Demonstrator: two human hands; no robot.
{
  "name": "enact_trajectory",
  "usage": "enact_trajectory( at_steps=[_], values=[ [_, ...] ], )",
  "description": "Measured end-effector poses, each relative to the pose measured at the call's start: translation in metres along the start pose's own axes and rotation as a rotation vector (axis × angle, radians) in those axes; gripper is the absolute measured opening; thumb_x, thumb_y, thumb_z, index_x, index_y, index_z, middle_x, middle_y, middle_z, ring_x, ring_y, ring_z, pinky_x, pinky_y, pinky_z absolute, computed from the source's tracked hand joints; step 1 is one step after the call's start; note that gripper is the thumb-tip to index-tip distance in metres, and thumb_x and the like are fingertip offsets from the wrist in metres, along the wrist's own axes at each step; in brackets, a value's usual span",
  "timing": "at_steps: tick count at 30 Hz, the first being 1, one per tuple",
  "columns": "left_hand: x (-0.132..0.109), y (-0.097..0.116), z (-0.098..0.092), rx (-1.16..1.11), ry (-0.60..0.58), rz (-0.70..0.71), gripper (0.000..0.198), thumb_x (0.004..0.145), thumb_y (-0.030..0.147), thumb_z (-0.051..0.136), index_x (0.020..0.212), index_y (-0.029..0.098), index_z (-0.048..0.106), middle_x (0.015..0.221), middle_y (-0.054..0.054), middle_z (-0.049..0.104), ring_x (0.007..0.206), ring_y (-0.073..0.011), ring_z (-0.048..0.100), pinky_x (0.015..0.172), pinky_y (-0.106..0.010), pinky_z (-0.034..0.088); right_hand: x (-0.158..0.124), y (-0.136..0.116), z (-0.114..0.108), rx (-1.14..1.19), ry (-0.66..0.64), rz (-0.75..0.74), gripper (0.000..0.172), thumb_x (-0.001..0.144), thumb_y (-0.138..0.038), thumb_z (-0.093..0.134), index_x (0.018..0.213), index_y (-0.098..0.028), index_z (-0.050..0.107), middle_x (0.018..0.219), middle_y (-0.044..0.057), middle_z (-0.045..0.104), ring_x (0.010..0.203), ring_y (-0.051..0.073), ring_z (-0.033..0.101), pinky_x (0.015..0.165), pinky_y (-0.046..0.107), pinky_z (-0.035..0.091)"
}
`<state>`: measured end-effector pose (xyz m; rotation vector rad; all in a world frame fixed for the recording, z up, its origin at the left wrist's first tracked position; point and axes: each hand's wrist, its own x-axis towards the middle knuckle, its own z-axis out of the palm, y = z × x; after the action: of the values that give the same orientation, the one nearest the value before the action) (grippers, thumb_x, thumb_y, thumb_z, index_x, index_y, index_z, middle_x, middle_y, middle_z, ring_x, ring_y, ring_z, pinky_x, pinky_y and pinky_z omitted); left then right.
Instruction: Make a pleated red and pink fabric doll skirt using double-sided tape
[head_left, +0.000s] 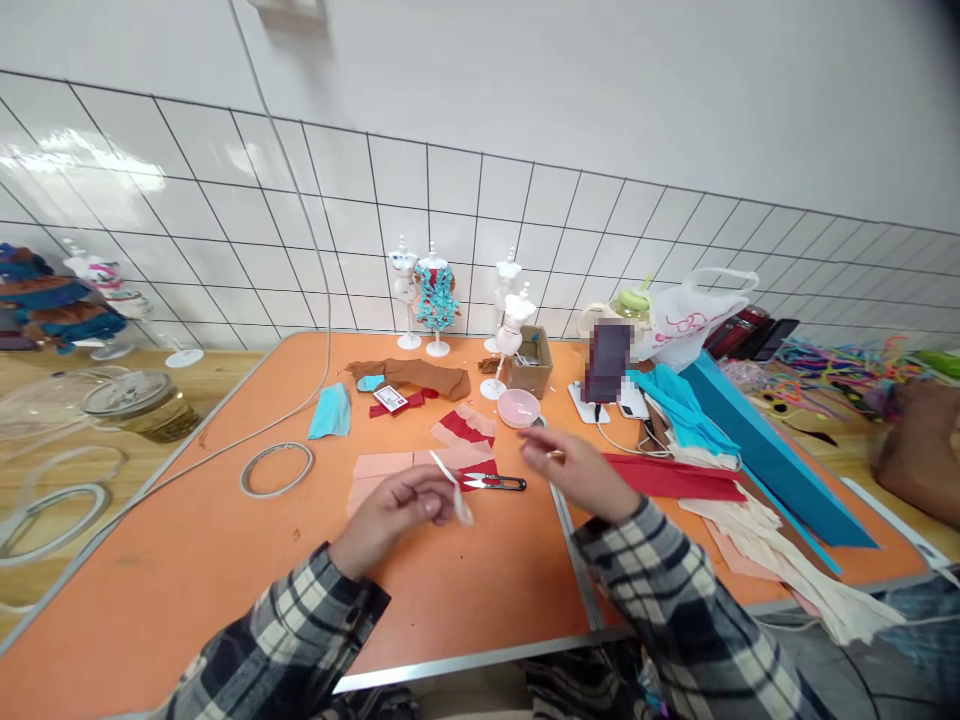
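Left hand [397, 510] pinches a pale strip [459, 495]; right hand [577, 470] blurred, grip cannot be told. Snips [499, 483] idle on table [187, 560]. One mannequin [437, 297] dressed; pink fabric pieces [382, 466] lie unassembled.

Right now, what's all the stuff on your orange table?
orange table: one, orange, under everything
small white mannequin stands: four, white, back by tiled wall
teal ruffled dress: one, teal, on one mannequin
small cardboard box: one, brown, beside the mannequins
round pink dish: one, pink, before the box
brown cloth piece: one, brown, mid-table
black-handled thread snips: one, black, between the hands
metal ring: one, silver, left side
flat red sheet: one, red, right side
left hand: one, holds thin white strip
right hand: one, blurred, near the dish
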<state>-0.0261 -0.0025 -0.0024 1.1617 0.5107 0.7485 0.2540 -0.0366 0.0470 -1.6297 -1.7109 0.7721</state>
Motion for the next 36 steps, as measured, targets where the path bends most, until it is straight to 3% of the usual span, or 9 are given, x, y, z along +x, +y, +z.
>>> enact_trajectory(
  at_steps=[8,13,16,19,22,25,28,33,36],
  values=[
    [-0.025,-0.024,0.047,0.246,-0.063,-0.030,0.045,0.086,0.032,0.067,0.130,0.023,0.061,0.111,-0.008,0.069,0.101,-0.0200,0.064,0.094,-0.038,0.051,-0.038,-0.017,0.079,0.364,0.116,-0.128,0.010,0.079,-0.029,0.071,0.084,-0.021,0.074,0.096,0.007,0.074,0.098,0.023,0.066,0.093,0.039,0.049],
    [-0.034,-0.022,0.039,0.353,0.038,-0.115,0.062,0.088,0.037,0.058,0.146,0.021,0.042,0.114,-0.012,0.067,0.099,-0.0223,0.066,0.088,-0.040,0.054,-0.036,-0.012,0.065,0.627,0.242,-0.096,0.014,0.077,-0.035,0.073,0.076,-0.021,0.072,0.094,0.005,0.069,0.088,0.019,0.065,0.081,0.033,0.053],
    [-0.040,-0.014,0.013,0.852,0.236,-0.042,0.054,0.092,0.038,0.049,0.144,0.022,0.045,0.122,-0.012,0.064,0.109,-0.0251,0.062,0.097,-0.045,0.050,-0.039,-0.008,0.044,0.677,0.424,-0.016,0.027,0.089,-0.041,0.060,0.106,-0.023,0.069,0.081,0.003,0.070,0.073,0.017,0.065,0.073,0.034,0.053],
    [-0.046,-0.006,-0.022,1.469,0.415,0.014,0.049,0.091,0.043,0.049,0.131,0.018,0.059,0.134,-0.016,0.058,0.122,-0.0338,0.054,0.105,-0.054,0.042,-0.043,0.004,0.042,0.415,0.388,-0.195,0.056,0.096,-0.034,0.049,0.149,-0.023,0.034,0.105,0.009,0.073,0.096,0.022,0.068,0.090,0.044,0.051],
    [-0.054,-0.001,-0.049,1.691,0.277,-0.136,0.049,0.092,0.049,0.046,0.129,0.020,0.062,0.139,-0.013,0.058,0.129,-0.0324,0.050,0.107,-0.051,0.040,-0.043,0.024,0.064,-0.074,0.187,-0.409,0.078,0.090,-0.023,0.050,0.157,-0.020,0.010,0.146,0.015,0.050,0.136,0.027,0.045,0.113,0.055,0.032],
    [-0.064,0.000,-0.063,1.768,0.257,-0.239,0.053,0.095,0.051,0.039,0.138,0.024,0.054,0.145,-0.010,0.054,0.135,-0.0319,0.046,0.111,-0.060,0.031,-0.043,0.044,0.085,-0.404,-0.027,-0.312,0.082,0.086,-0.024,0.051,0.157,-0.017,0.010,0.151,0.017,0.043,0.138,0.031,0.042,0.115,0.065,0.020],
    [-0.072,0.000,-0.072,1.906,0.338,-0.239,0.051,0.095,0.045,0.040,0.135,0.020,0.056,0.144,-0.014,0.053,0.136,-0.0363,0.044,0.110,-0.067,0.024,-0.051,0.055,0.088,-0.502,-0.059,-0.193,0.083,0.089,-0.030,0.050,0.158,-0.016,0.004,0.150,0.017,0.044,0.138,0.031,0.043,0.115,0.066,0.018],
    [-0.059,0.006,-0.061,2.045,0.639,-0.008,0.051,0.091,0.042,0.047,0.128,0.008,0.057,0.138,-0.026,0.054,0.128,-0.0447,0.046,0.105,-0.065,0.029,-0.071,0.063,0.083,-0.507,-0.007,-0.160,0.083,0.092,-0.033,0.048,0.158,-0.018,0.001,0.155,0.017,0.036,0.140,0.030,0.040,0.114,0.063,0.027],
    [-0.036,0.013,-0.032,1.889,0.318,0.179,0.038,0.093,0.037,0.048,0.121,0.015,0.061,0.130,-0.018,0.061,0.121,-0.0333,0.054,0.103,-0.048,0.039,-0.077,0.066,0.088,-0.505,0.015,-0.189,0.085,0.092,-0.033,0.048,0.158,-0.017,-0.003,0.157,0.017,0.033,0.141,0.031,0.038,0.114,0.062,0.029]
  ],
)
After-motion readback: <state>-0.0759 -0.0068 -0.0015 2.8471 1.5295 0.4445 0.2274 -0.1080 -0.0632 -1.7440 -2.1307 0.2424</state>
